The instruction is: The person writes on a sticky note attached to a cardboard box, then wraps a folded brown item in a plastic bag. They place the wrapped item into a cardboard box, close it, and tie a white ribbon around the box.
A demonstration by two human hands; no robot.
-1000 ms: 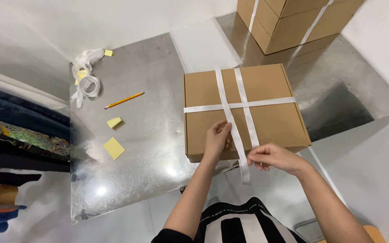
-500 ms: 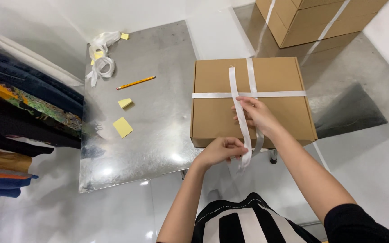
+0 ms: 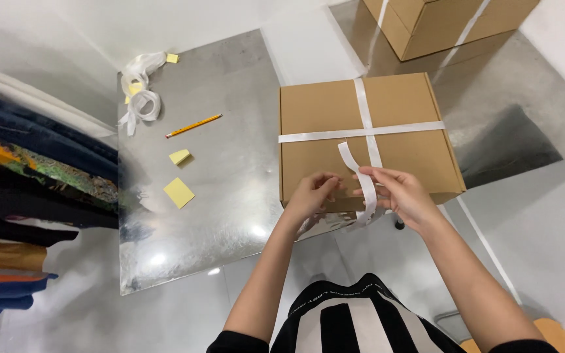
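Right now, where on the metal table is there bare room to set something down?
Bare metal lies between the yellow sticky notes and the cardboard box, and along the table near edge. The far left corner is crowded: white strap bundle, pencil. Both hands and loose strap fill the box's front.

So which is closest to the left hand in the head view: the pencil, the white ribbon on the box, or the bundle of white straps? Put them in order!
From the left hand:
1. White ribbon, right beside it at the box's near edge.
2. Pencil, farther left on the metal table.
3. Bundle of white straps, at the table's far left corner.

Shiny metal table (image 3: 217, 216), pale glossy floor (image 3: 544, 216)
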